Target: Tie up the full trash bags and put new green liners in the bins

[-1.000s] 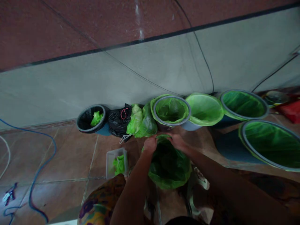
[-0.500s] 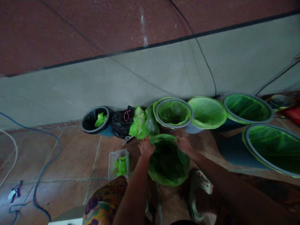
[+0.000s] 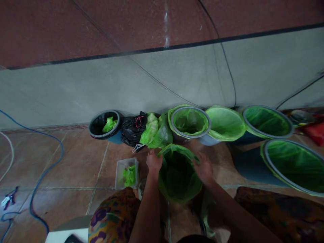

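Centre of frame, low: green bag (image 3: 178, 173) stands open on the tiled floor (image 3: 76, 168). Left hand (image 3: 153, 161) rests on its left rim, right hand (image 3: 203, 168) on its right rim, fingers loosely spread; grip cannot be confirmed. Clear container (image 3: 126, 172) sits just left

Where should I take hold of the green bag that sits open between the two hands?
Probably at the rim of the green bag, from above, on its two opposite sides. The mouth faces up and gapes wide, with the thin film folded outward at the edge. The left hand and right hand sit at those sides.
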### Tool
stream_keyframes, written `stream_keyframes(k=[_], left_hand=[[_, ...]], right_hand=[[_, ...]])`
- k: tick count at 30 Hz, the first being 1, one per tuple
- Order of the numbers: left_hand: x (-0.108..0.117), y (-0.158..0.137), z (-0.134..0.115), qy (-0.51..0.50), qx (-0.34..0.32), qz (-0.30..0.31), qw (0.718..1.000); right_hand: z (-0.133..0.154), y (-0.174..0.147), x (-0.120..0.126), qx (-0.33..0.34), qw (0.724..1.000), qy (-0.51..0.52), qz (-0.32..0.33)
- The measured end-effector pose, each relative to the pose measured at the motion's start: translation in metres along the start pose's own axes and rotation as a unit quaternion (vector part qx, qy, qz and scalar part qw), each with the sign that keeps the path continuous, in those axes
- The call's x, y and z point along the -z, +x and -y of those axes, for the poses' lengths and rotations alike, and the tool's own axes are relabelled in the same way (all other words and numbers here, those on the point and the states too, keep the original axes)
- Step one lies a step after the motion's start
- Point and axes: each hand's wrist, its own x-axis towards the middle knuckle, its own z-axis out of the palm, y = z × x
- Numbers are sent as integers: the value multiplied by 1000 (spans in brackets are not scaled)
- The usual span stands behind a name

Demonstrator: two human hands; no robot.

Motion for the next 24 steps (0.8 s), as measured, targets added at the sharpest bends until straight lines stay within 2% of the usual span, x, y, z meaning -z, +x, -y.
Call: stream_keyframes(k=[4,7,12,18,22,24], left_hand=[[-2,9,-27,43,-96,-4,994],[-10,16,-39,94,-135,24,986],[-22,21,-29,153,-148,61,975],[-17,17,-9,140,-194,94,966],[-8,12,-12,153,-210,82,962],[-5,9,-20,143,-206,61,966]], right_hand=[[56,44,5,101,992,6,78],[79,67,-2,140,981,-49,124],[68,73,-13,210,960,-94,162],[46,71,-7,284,940,-75,173],[51,71,2,303,932,-68,187],[57,72,5,292,941,-37,168]])
